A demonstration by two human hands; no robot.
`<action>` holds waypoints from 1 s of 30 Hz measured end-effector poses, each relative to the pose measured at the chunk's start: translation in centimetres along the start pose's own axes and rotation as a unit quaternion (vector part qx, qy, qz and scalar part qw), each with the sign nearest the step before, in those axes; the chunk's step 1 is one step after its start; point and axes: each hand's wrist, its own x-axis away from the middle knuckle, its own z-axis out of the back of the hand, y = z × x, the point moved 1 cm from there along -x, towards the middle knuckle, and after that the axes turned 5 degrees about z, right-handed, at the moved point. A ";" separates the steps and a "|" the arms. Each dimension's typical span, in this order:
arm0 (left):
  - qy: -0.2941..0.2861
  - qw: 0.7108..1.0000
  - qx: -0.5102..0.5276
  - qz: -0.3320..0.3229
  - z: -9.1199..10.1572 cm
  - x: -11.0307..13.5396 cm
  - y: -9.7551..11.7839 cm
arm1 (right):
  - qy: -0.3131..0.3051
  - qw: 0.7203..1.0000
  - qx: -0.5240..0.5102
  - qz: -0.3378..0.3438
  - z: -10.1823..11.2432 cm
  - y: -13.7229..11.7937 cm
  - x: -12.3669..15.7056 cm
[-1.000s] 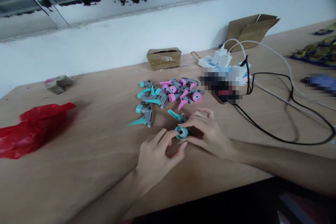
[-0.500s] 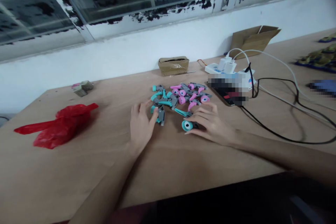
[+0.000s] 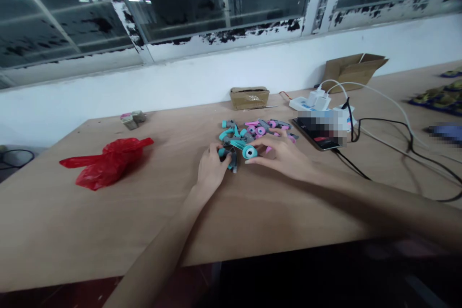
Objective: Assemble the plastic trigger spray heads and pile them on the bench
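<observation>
Person at the table, both hands out front; clock read from the held sprayer head, 12 toward the wall. Right hand (image 3: 287, 155), at 3 o'clock: narrow pinch, thumb and fingers about the teal collar of the sprayer head (image 3: 250, 152), its round mouth facing the person. Left hand (image 3: 211, 167), at 8 — curled low, thumb and fingers closed about a second teal-and-grey sprayer (image 3: 233, 158); whether that one is off the wood, cannot tell. More teal sprayers (image 3: 227, 134) lie toward 10 and 11, the pink sprayers (image 3: 260, 131) heaped at 1 to 2. Phone (image 3: 312, 134) between 2 and 3, small carton (image 3: 250, 100) at 12, red plastic bag (image 3: 113, 161) at 9 — well apart.
</observation>
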 end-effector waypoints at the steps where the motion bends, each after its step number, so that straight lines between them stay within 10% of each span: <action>1: -0.006 1.000 0.003 0.001 0.1 0.0 0.0 | -0.004 1.000 -0.002 -0.001 -0.2 -0.1 0.0; 12: -0.085 0.994 0.040 -0.054 1.4 1.9 -0.2 | 0.035 0.998 0.037 0.024 -0.1 -1.2 -2.5; 24: -0.122 0.984 0.096 -0.085 2.9 7.2 0.1 | -0.093 0.989 0.068 0.095 -8.0 0.3 -6.1; 30: -0.116 0.979 0.144 -0.085 2.4 7.9 1.9 | -0.104 0.991 0.040 0.073 -4.1 1.5 -2.4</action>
